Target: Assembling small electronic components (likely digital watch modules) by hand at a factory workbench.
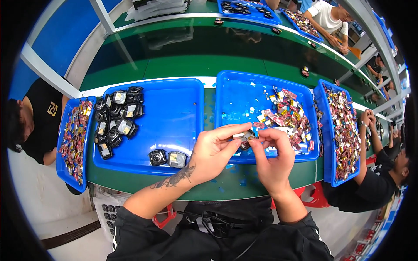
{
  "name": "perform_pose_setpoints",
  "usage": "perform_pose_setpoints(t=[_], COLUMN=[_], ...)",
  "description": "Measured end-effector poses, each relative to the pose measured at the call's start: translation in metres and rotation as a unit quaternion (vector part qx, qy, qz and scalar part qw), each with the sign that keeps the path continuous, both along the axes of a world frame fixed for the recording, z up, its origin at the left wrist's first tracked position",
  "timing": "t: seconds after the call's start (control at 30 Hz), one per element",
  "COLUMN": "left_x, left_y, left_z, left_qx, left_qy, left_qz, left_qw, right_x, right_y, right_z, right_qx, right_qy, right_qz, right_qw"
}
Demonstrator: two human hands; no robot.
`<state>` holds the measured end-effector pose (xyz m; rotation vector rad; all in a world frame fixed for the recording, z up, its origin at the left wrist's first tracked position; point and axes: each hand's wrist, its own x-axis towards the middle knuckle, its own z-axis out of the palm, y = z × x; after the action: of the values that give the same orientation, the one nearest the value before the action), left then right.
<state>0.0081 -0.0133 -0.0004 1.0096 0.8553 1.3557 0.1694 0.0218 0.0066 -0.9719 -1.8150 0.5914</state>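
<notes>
In front of me, my left hand [213, 150] and my right hand [275, 154] pinch a small electronic part [244, 135] between thumbs and fingertips. It has a silvery-white piece and a dark piece; the fingers cover much of it. Both hands are over the near edge of the right blue tray [226, 93]. Small red circuit boards [289, 113] with pale and yellow pieces are heaped in that tray. Left of my hands, the left blue tray [167, 98] bears a cluster of black device housings [117, 113]. Two more housings, one a round-faced housing [157, 157] and one a square-faced housing [176, 159], lie by its near edge.
Further blue trays full of small parts stand at the far left [61, 167] and far right [328, 148]. Behind the trays runs a green conveyor belt [174, 65] with scattered parts. People sit at both sides and across the belt. Metal frame posts [48, 71] rise at the sides.
</notes>
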Motion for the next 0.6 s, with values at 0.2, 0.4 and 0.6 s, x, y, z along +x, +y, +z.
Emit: perform_pose_setpoints(t=[0.2,0.4,0.6], left_x=[0.0,0.001,0.001], left_y=[-0.001,-0.003,-0.001], left_z=[0.003,0.001,-0.002], left_qx=[0.007,0.01,0.03], left_qy=[0.035,0.036,0.02], left_qz=[0.023,0.032,0.03], left_qw=[0.999,0.999,0.999], right_x=[0.003,0.001,-0.004], right_y=[-0.003,-0.005,0.0], right_z=[0.004,0.004,0.009], right_qx=[-0.101,-0.071,0.034], right_qy=[0.069,0.031,-0.051], right_qz=[0.032,0.031,-0.027], right_qw=[0.992,0.996,0.998])
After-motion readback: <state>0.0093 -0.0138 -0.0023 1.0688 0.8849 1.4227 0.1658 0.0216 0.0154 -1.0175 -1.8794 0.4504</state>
